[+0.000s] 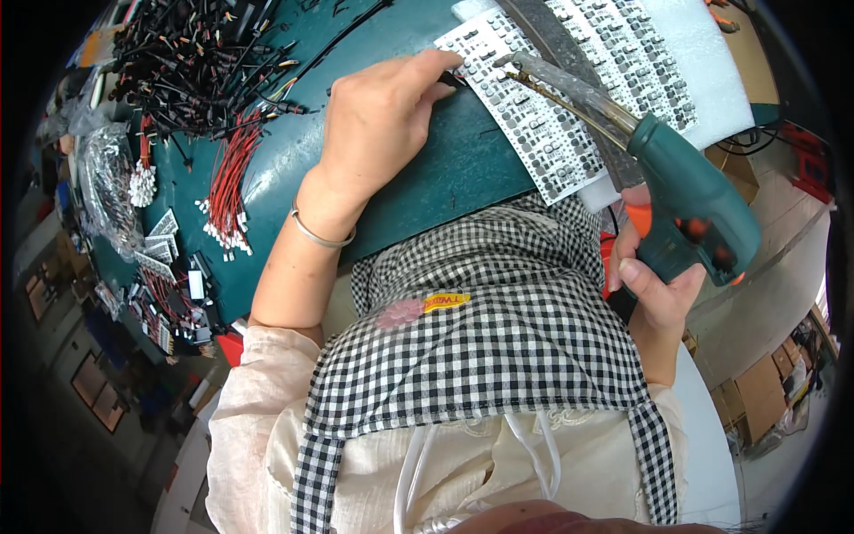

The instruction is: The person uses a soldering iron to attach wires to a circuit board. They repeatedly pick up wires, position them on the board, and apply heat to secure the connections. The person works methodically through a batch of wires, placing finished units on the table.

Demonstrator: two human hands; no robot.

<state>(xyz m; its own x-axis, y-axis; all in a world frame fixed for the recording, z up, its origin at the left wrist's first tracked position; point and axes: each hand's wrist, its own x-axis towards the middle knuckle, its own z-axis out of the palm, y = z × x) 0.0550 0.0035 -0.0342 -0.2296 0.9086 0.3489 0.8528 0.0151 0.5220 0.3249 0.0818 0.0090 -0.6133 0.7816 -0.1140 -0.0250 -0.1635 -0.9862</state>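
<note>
Checked apron is closest. Right hand wraps a green soldering gun, tip over the white circuit-board panel. Left hand is half-curled at panel's corner; can't tell if it's gripping. Panel overlaps white foam on green table; cable heap left, cardboard boxes right.

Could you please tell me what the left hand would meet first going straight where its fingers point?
The left hand would probably meet the white circuit-board sheet first; its edge lies right by the fingertips, though depth is unclear.
</note>
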